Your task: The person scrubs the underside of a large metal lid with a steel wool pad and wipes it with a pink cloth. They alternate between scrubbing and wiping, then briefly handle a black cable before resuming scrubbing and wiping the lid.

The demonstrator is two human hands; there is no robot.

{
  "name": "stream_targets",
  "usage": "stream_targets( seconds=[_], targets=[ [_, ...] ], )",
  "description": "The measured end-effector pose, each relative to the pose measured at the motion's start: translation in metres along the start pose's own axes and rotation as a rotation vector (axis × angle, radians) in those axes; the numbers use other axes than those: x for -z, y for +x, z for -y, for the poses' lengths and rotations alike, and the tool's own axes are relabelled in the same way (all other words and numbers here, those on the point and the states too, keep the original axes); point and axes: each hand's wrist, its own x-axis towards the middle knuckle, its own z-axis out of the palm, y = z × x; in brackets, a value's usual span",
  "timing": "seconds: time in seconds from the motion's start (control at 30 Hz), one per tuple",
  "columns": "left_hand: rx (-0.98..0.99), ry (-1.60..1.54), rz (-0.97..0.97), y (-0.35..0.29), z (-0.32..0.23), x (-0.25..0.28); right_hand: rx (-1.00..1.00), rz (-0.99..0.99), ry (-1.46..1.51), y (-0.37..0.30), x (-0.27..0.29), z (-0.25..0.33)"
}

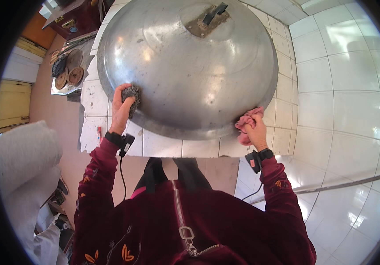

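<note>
A large domed metal lid (185, 79) lies on the white-tiled counter (159, 143), its black handle (214, 13) on top toward the far side. At the lid's near-left rim, my left hand (121, 108) is closed round a grey steel wool scrubber (131, 100) that rests against the metal. My right hand (256, 132) grips a crumpled pink cloth (247, 125) at the near-right rim. Part of the cloth hangs over the counter tiles. Small dark specks dot the lid's shiny surface.
White wall tiles (331, 106) rise close on the right. A small red-and-white object (99, 134) lies at the counter's left edge. Farther left, round brown discs (75, 75) sit on a low stand. A pale cloth-covered bulk (26, 163) stands at the near left.
</note>
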Motion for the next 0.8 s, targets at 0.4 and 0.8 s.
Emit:
stream_targets(
  seconds=[0.4,0.8],
  targets=[
    [0.002,-0.05,0.079,0.002,0.005,0.006,0.567,-0.152,-0.11,0.024,-0.025,0.176],
    [0.041,-0.109,0.071,0.0,0.005,0.005,0.824,-0.073,-0.448,0.144,-0.026,0.19]
  ],
)
